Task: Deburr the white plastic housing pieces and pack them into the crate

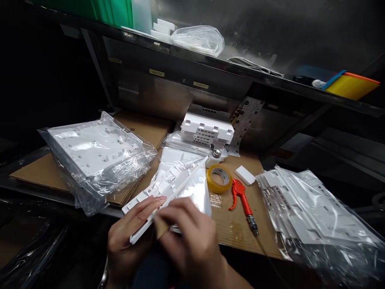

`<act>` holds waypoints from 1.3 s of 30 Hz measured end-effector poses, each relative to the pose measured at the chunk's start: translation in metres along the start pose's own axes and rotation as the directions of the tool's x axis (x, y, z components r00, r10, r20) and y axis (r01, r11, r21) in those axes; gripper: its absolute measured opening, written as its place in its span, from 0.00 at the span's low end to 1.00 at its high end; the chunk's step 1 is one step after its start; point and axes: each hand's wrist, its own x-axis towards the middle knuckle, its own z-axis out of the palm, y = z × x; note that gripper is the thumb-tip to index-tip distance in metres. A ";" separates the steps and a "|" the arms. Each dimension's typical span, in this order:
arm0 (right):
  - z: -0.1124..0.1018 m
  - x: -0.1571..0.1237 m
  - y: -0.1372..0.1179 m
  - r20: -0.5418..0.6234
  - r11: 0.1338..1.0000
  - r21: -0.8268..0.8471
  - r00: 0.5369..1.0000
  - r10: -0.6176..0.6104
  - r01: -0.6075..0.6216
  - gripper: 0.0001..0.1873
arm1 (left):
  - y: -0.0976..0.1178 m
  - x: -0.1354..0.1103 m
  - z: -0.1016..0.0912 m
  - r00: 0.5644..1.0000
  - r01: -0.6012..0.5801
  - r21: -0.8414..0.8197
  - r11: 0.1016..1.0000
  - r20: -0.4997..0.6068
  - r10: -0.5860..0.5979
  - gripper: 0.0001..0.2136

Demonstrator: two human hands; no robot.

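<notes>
A long white moulded plastic part [177,178] with slots and clips lies slanted across my left hand [132,237], whose fingers are closed round its near end. My right hand [192,237], smeared by motion, is curled at the near edge of that part. Between its fingers shows a small tan piece [161,226], too blurred to tell its kind. Beneath the part is a stack of clear plastic bags [201,192]. Just beyond my right hand lie a roll of yellow tape [219,179] and a red air blow gun [241,194].
Bagged white plastic parts lie at left [96,148] and right [313,204]. Behind stand white slotted parts [207,126] and a white bottle with a metal top [215,154]. A white block [245,175] rests on the cardboard [228,224]. A metal shelf [186,52] crosses above.
</notes>
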 end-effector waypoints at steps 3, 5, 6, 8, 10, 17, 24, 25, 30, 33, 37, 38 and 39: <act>-0.019 0.013 0.028 -0.110 0.980 -0.117 0.983 0.146 -0.158 0.05 | 0.004 0.002 0.001 0.999 -0.023 0.025 0.999 -0.043 0.024 0.22; -0.027 0.019 0.040 -0.167 0.960 -0.171 0.967 0.193 -0.222 0.04 | 0.006 0.003 0.001 0.999 -0.028 0.035 0.999 -0.044 0.030 0.22; -0.028 0.019 0.042 -0.177 0.955 -0.183 0.963 0.203 -0.235 0.04 | 0.006 0.003 0.001 0.999 -0.028 0.032 0.999 -0.039 0.029 0.22; -0.023 0.014 0.034 -0.139 0.958 -0.170 0.968 0.210 -0.232 0.05 | 0.004 0.002 0.001 0.999 -0.028 0.040 0.999 -0.035 0.030 0.22; -0.010 0.005 0.016 -0.061 0.980 -0.112 0.986 0.156 -0.162 0.06 | 0.000 -0.001 0.000 1.000 -0.020 0.026 0.999 -0.019 0.020 0.22; -0.008 0.005 0.011 -0.057 0.992 -0.056 0.992 0.110 -0.113 0.06 | -0.002 -0.005 -0.007 0.999 -0.024 0.015 1.000 -0.022 0.025 0.20; -0.080 0.013 0.144 -0.392 0.712 -0.327 0.774 0.497 -0.622 0.11 | 0.017 0.001 -0.019 0.967 0.226 -0.118 0.967 -0.092 -0.238 0.10; -0.083 0.008 0.161 -0.397 0.672 -0.332 0.745 0.537 -0.661 0.11 | 0.020 0.002 -0.020 0.946 0.290 -0.148 0.946 -0.103 -0.306 0.08; -0.076 -0.015 0.199 -0.307 0.604 -0.325 0.685 0.661 -0.728 0.07 | 0.029 0.005 -0.020 0.823 0.498 -0.277 0.822 -0.149 -0.549 0.08; -0.071 -0.019 0.179 -0.287 0.643 -0.259 0.693 0.662 -0.721 0.20 | 0.026 0.008 -0.021 0.843 0.469 -0.305 0.828 -0.124 -0.523 0.07; -0.069 -0.020 0.130 -0.010 0.661 0.018 0.661 0.750 -0.750 0.42 | 0.017 0.013 -0.028 0.976 0.218 -0.195 0.956 0.043 -0.214 0.09; -0.069 -0.021 0.119 0.139 0.609 0.154 0.627 0.766 -0.778 0.45 | 0.016 0.013 -0.030 0.992 0.109 -0.168 0.980 0.089 -0.095 0.09; -0.069 -0.024 0.110 0.263 0.531 0.286 0.598 0.757 -0.798 0.46 | 0.015 0.013 -0.030 0.994 0.005 -0.133 0.991 0.108 0.009 0.09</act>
